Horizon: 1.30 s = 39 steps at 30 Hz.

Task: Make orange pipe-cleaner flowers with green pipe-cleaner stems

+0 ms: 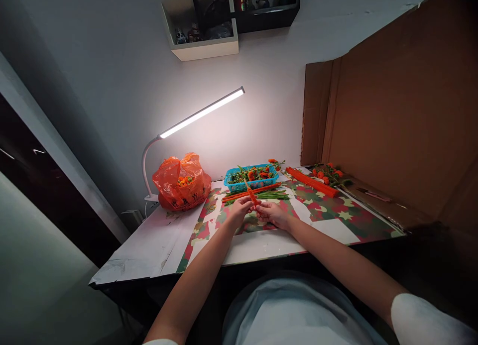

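Observation:
Over the middle of the table, my left hand (242, 205) and my right hand (272, 213) are close together, both closed on a thin stick with orange wrapping (252, 194). Its pale bare tip slants up and to the left, toward the basket. My fingers hide the lower end. Just beyond my hands lie several thin green sticks (276, 196) and orange sticks (267, 187). Behind them a blue plastic basket (233, 187) holds orange artificial-looking flowers (257, 174) with green stems.
An orange plastic bag (182, 193) with orange flowers stands at the left beneath a lit clamp lamp (201, 113). Orange strips (312, 182) and more flowers (328, 174) lie at the right, beside a tall cardboard sheet (396, 111). A patterned cover (347, 215) lies on the table.

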{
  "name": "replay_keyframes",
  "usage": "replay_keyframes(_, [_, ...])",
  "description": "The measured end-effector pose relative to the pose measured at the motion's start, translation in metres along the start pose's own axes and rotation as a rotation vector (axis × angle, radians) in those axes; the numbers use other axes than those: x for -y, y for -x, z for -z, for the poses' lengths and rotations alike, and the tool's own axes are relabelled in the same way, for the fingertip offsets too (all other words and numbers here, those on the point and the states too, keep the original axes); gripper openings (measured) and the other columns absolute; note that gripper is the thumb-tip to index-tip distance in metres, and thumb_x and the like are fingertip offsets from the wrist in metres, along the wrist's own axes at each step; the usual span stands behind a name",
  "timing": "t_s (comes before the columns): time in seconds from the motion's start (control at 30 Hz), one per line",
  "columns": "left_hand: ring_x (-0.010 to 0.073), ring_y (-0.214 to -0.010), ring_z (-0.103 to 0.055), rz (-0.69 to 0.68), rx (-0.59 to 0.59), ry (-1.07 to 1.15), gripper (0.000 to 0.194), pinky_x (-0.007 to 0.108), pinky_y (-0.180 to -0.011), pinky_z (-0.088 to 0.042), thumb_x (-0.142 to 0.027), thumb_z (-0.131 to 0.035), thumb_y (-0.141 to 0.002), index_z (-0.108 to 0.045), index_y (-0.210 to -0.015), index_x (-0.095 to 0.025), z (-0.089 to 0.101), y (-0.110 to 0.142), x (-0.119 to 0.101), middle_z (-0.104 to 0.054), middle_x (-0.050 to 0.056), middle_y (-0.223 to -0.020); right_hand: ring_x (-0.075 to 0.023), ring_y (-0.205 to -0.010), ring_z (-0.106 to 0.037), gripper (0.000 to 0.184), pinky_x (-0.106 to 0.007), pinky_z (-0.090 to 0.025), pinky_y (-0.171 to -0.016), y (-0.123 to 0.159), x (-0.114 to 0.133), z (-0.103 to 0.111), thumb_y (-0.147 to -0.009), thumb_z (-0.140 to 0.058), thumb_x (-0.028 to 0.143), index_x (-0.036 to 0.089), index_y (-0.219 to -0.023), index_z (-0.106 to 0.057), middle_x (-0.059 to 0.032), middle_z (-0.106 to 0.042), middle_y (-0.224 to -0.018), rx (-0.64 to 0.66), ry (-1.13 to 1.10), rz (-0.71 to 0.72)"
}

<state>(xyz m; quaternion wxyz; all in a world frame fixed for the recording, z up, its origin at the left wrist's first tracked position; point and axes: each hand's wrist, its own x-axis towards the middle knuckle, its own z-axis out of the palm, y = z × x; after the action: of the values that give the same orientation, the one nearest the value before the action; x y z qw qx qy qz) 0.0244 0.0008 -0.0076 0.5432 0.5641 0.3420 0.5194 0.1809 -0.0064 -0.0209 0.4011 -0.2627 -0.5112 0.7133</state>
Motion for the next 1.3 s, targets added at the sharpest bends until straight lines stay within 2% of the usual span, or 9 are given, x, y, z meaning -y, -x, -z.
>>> replay_keyframes(0.2, [0.0065,-0.050,-0.042,-0.005,-0.008,-0.002,0.022,0.022,-0.050,-0.030,-0.025,-0.072,-0.059,-0.073,-0.077,-0.013,-0.001,0.001,-0.004,-0.063,0.002,-0.063,-0.0077,-0.055,-0.052,0.038,-0.020,-0.042,-0.053,0.001,0.000,0.000,-0.060,-0.084,0.042,0.014,-0.079,-0.065,0.0015,-0.057,-0.064,-0.001,-0.002,-0.001])
replay_keyframes(0.37, [0.0052,-0.049,-0.041,0.011,-0.005,0.026,0.024,0.022,-0.050,-0.029,-0.024,-0.075,-0.058,-0.073,-0.079,-0.012,-0.001,0.001,-0.003,-0.067,0.004,-0.070,-0.0072,-0.054,-0.050,0.036,-0.020,-0.041,-0.052,0.000,-0.001,0.001,-0.063,-0.083,0.040,0.014,-0.078,-0.064,0.0026,-0.055,-0.062,0.005,-0.012,-0.007])
replay_keyframes(0.53, [0.0069,-0.053,-0.050,0.065,0.023,0.106,0.029,0.021,-0.054,-0.040,-0.028,-0.073,-0.064,-0.071,-0.088,-0.013,-0.001,0.000,-0.003,-0.070,0.007,-0.081,-0.0072,-0.054,-0.053,0.035,-0.019,-0.042,-0.051,-0.001,0.000,0.001,-0.067,-0.080,0.041,0.014,-0.082,-0.063,0.0014,-0.058,-0.065,0.038,-0.046,-0.036])
replay_keyframes(0.7, [0.0127,-0.070,-0.063,0.092,0.016,0.175,0.039,0.024,-0.065,-0.049,-0.032,-0.076,-0.065,-0.067,-0.099,-0.016,0.005,0.000,-0.009,-0.071,0.009,-0.097,-0.0068,-0.052,-0.053,0.038,-0.019,-0.043,-0.051,-0.001,0.000,0.001,-0.065,-0.081,0.042,0.015,-0.080,-0.060,0.0025,-0.058,-0.064,0.080,-0.076,-0.069])
replay_keyframes(0.93, [0.0148,-0.069,-0.066,0.077,-0.055,0.155,0.041,0.026,-0.068,-0.051,-0.037,-0.086,-0.054,-0.067,-0.080,-0.012,0.007,0.000,-0.008,-0.072,0.007,-0.080,-0.0083,-0.048,-0.055,0.038,-0.020,-0.043,-0.048,-0.002,-0.003,0.003,-0.064,-0.081,0.045,0.014,-0.076,-0.062,-0.0008,-0.062,-0.061,0.031,0.022,-0.055])
replay_keyframes(1.17, [0.0130,-0.059,-0.064,0.067,-0.149,0.116,0.041,0.026,-0.061,-0.053,-0.036,-0.088,-0.049,-0.066,-0.074,-0.012,0.006,-0.003,0.000,-0.070,0.003,-0.068,-0.0086,-0.043,-0.051,0.042,-0.022,-0.042,-0.044,-0.003,-0.006,0.003,-0.054,-0.084,0.047,0.013,-0.059,-0.060,-0.0010,-0.061,-0.052,-0.072,0.135,0.023])
replay_keyframes(1.3, [0.0134,-0.056,-0.064,0.088,-0.177,0.126,0.039,0.025,-0.057,-0.053,-0.032,-0.089,-0.048,-0.065,-0.072,-0.013,0.009,-0.005,0.006,-0.070,0.003,-0.065,-0.0109,-0.044,-0.054,0.039,-0.024,-0.044,-0.046,-0.003,-0.010,0.003,-0.052,-0.085,0.043,0.014,-0.057,-0.059,0.0010,-0.059,-0.048,-0.123,0.173,0.053])
